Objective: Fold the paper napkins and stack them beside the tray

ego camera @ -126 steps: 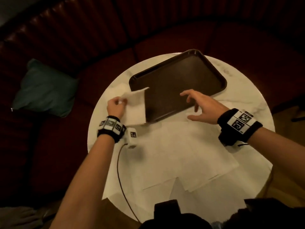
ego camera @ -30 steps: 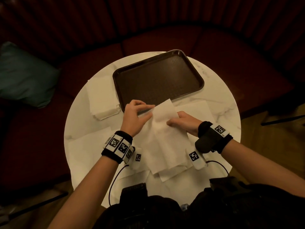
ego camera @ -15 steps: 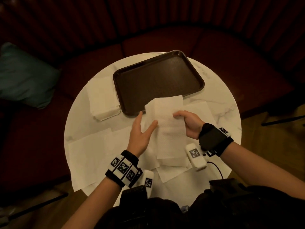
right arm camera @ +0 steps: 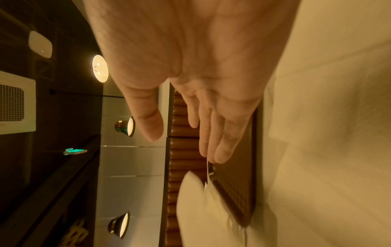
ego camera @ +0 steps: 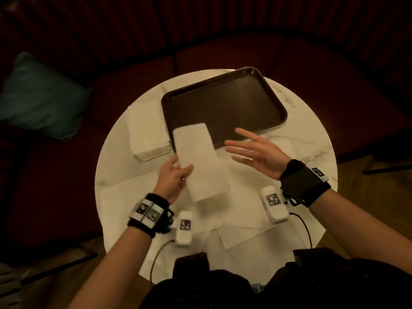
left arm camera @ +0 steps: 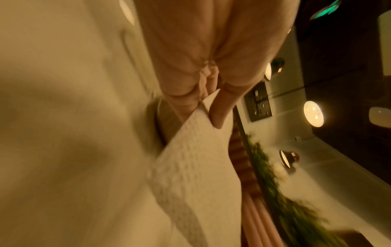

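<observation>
My left hand (ego camera: pixel 176 175) pinches a folded white paper napkin (ego camera: pixel 198 161) at its left edge and holds it lifted above the table, its far end over the near left corner of the dark tray (ego camera: pixel 225 105). The left wrist view shows the thumb (left arm camera: pixel 222 107) pressed on the napkin (left arm camera: pixel 194 167). My right hand (ego camera: pixel 252 152) hovers just right of the napkin, palm up, fingers (right arm camera: pixel 211 137) spread and holding nothing. A stack of folded napkins (ego camera: pixel 147 130) lies left of the tray.
Several unfolded napkin sheets (ego camera: pixel 223 210) cover the near half of the round white marble table (ego camera: pixel 312 139). A dark red curved bench wraps around the table, with a teal cushion (ego camera: pixel 42 97) at the left. Cables hang from the wrist devices at the near edge.
My right hand has let go of the napkin and opened to the right. My left hand now pinches the folded napkin and has swung it left, toward the stack.
</observation>
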Motion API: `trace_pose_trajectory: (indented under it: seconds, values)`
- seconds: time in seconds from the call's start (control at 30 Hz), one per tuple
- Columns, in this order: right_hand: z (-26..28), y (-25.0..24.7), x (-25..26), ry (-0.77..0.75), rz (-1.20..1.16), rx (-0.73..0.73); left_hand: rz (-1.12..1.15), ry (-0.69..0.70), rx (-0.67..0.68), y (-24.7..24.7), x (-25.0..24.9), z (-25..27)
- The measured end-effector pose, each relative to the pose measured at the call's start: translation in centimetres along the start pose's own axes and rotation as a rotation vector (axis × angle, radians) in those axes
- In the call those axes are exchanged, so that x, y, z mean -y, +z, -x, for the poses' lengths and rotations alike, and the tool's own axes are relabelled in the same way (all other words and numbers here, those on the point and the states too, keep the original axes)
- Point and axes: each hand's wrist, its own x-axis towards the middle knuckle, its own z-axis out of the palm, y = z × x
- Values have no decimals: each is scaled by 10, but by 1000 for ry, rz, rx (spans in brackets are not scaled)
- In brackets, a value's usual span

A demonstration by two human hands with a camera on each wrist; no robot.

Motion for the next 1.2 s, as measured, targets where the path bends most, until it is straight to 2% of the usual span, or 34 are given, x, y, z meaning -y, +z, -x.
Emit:
trace_pose_trajectory:
  seconds: [0.1,0.2,0.33,0.5,0.6,0.67,0.73,0.77,0.83,0.9,0.97,1.0,1.03,1.1,1.2]
  values:
    - [1,-17,5,-33,4,-34,-35,76,-164,-45,-43,-41]
    - [4,-36,6,-39,31,-98,-139,134,-260,-78,-80,-84]
    - [11,-65,1,-51,19,-218,-242,60,-358,-103,-102,-140]
    - [25,-95,-11,-51,53,-357,-648,-30,-507,-114,-99,-179]
    - [32,-106,-16,-79,108,-498,-787,-96,-574,-118,-102,-185]
    - [33,-112,-24,-88,299,-654,-853,-98,-604,-116,-104,-182]
    - [31,-120,-35,-64,615,-835,-988,-55,-676,-104,-108,-173]
    - [29,-121,-40,-31,781,-886,-1060,-10,-720,-93,-111,-165]
    - [25,-119,-49,82,1052,-876,-1138,134,-750,-66,-109,-145]
    - [21,-110,-56,209,1196,-833,-1127,311,-661,-35,-94,-124]
    - [17,-103,-62,254,1267,-833,-1053,448,-438,1,-61,-101]
    - [15,-100,-63,256,1279,-837,-1011,468,-320,20,-40,-91]
    - [12,-97,-63,251,1268,-841,-981,445,-222,39,-18,-82]
    - [9,-95,-59,241,1189,-848,-938,316,-73,73,23,-63]
    - [9,-95,-53,254,1092,-852,-934,184,13,108,69,-42]
